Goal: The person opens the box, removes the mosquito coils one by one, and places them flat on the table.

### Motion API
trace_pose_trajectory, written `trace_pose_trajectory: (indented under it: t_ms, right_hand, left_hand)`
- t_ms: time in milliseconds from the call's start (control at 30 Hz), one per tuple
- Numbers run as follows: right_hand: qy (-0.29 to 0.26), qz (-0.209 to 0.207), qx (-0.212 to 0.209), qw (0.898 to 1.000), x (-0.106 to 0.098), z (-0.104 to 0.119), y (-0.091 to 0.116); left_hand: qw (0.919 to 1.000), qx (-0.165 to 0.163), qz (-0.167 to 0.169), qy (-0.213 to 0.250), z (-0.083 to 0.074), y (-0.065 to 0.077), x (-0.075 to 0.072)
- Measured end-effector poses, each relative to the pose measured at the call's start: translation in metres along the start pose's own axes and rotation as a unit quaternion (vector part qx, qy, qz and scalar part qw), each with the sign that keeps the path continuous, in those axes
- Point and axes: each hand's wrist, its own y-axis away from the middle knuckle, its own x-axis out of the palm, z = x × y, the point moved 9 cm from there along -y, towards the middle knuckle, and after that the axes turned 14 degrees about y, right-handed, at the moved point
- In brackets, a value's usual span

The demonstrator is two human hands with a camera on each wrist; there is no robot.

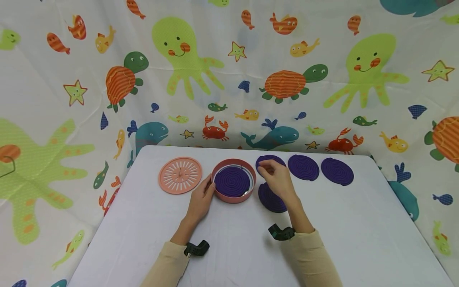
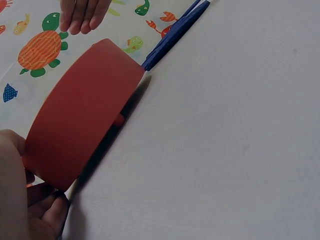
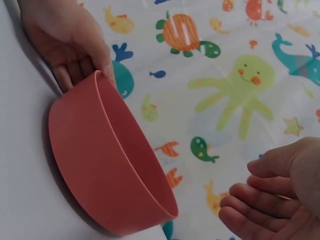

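Observation:
A round pink mosquito coil holder (image 1: 234, 200) stands on the table with a purple mosquito coil (image 1: 232, 181) lying inside it. My left hand (image 1: 201, 198) grips the holder's left side, thumb by the rim, fingers low on the outer wall (image 2: 82, 115). To the right of the holder, my right hand (image 1: 277, 177) hovers above the table with loosely bent fingers and nothing in them. Beneath it, partly hidden, lie a front purple coil (image 1: 269, 199) and a back purple coil (image 1: 264, 159). The right wrist view shows the right hand apart from the holder (image 3: 100, 165).
Left of the holder lies a slotted pink lid (image 1: 172, 184). Two more purple coils, one nearer (image 1: 303, 167) and one at the far right (image 1: 337, 172), lie along the back of the white table (image 1: 236, 247). Behind hangs a sea-animal curtain (image 1: 229, 99).

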Motion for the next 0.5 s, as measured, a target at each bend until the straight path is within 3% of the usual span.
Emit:
trace_pose_trajectory:
  t_ms: [500]
  right_hand:
    - [-0.008, 0.006, 0.001, 1.0, 0.0056, 0.006, 0.001]
  left_hand:
    - [1.0, -0.001, 0.0, -0.001, 0.0017, -0.0002, 0.0006]
